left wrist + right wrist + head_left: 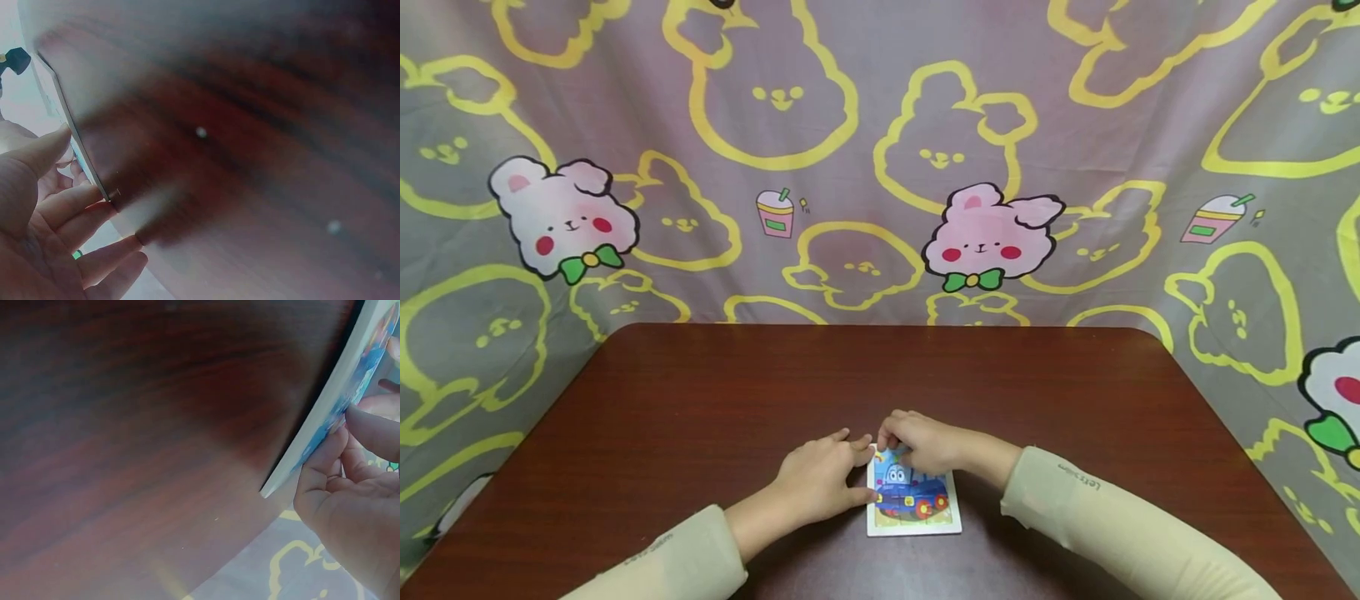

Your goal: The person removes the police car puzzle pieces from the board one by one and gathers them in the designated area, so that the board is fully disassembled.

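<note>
Left hand (820, 479) touches puzzle (910, 504); brown table (737, 392), cartoon curtain (850, 67).

Soft, even light is spread across the head view, and a pale sheen is picked up by the near part of the tabletop (737, 392). Over to the left wrist: all veiled in haze, the upper-left corner blown out, blurred shadows thrown beside the left hand (47, 237)! At the right wrist, contrast is flattened, and a dark shadow is cast along the puzzle board (325, 403).
</note>
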The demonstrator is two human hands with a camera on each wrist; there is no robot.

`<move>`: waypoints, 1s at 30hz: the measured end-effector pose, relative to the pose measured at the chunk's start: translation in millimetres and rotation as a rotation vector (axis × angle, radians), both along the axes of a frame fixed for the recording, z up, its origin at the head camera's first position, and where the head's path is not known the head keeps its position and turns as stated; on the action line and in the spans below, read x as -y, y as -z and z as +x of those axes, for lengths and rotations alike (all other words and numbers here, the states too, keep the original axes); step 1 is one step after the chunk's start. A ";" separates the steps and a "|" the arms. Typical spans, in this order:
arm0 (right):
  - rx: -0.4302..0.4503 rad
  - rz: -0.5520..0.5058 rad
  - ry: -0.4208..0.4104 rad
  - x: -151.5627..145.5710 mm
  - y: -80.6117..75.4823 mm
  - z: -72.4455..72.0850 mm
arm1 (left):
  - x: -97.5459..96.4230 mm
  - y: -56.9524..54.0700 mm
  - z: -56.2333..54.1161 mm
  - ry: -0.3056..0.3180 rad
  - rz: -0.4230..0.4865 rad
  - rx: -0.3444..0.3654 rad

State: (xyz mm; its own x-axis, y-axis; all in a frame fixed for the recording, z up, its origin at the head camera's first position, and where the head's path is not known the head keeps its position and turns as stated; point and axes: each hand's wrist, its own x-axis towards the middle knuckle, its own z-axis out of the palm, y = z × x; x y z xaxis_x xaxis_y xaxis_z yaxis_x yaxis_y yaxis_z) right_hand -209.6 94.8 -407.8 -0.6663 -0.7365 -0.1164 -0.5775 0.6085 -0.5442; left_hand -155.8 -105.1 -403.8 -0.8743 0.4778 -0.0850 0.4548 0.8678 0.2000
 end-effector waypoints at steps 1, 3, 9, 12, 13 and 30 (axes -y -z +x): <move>0.001 -0.003 -0.003 0.1 -0.2 -0.3 | 0.1 -0.2 0.0 0.001 -0.001 -0.001; 0.004 0.000 -0.003 0.7 -1.0 -0.8 | 0.2 -0.8 -0.1 0.001 -0.003 -0.004; 0.025 0.003 0.012 3.2 -3.6 -1.0 | 0.5 -2.8 -0.2 0.004 -0.016 -0.015; 0.034 -0.010 0.013 3.4 -4.0 -1.0 | 0.4 -2.8 0.0 0.007 -0.018 -0.013; 0.041 -0.015 0.016 3.1 -4.2 -0.9 | 0.3 -2.6 0.0 0.009 -0.017 -0.014; 0.107 -0.045 0.035 4.2 -4.8 -0.8 | -4.5 -3.3 -5.9 -0.019 -0.033 0.005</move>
State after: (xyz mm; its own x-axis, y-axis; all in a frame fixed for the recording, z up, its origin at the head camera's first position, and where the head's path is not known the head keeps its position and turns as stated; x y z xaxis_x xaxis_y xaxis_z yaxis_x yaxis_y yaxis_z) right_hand -210.4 90.6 -403.1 -0.6773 -0.7190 -0.1558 -0.4936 0.6011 -0.6285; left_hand -161.8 -100.6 -400.5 -0.8826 0.4584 -0.1046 0.4377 0.8823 0.1732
